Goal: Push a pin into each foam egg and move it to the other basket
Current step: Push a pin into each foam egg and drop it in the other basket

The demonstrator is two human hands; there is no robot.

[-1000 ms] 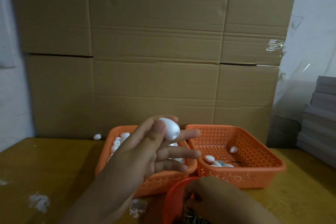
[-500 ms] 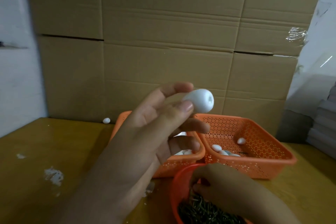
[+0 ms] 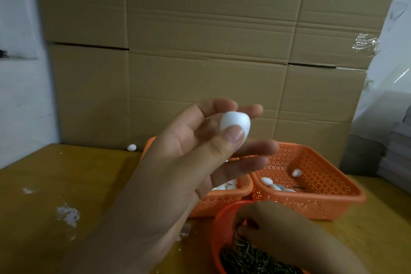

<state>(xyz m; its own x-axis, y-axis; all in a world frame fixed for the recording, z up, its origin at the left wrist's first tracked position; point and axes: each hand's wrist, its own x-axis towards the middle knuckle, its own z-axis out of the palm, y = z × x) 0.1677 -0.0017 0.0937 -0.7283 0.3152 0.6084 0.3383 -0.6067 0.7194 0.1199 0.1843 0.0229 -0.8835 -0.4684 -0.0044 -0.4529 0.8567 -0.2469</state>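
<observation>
White foam egg (image 3: 235, 123) sits pinched between the left hand's (image 3: 178, 173) thumb and fingers, hiding most of the left basket (image 3: 224, 198). At five o'clock, the right hand (image 3: 280, 229) covers the pins (image 3: 244, 258); its grip is unclear. At three o'clock, the right basket (image 3: 329, 198) holds eggs.

Storeroom workbench; stacked cardboard cartons (image 3: 200, 51) behind

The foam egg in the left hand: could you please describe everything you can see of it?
The foam egg is small, plain white and matte, with no pin visible in it. The left hand holds it raised above the orange baskets, its thumb pressing the near side and fingertips behind. Its narrower end points right and slightly down. Nothing else touches it.
</observation>
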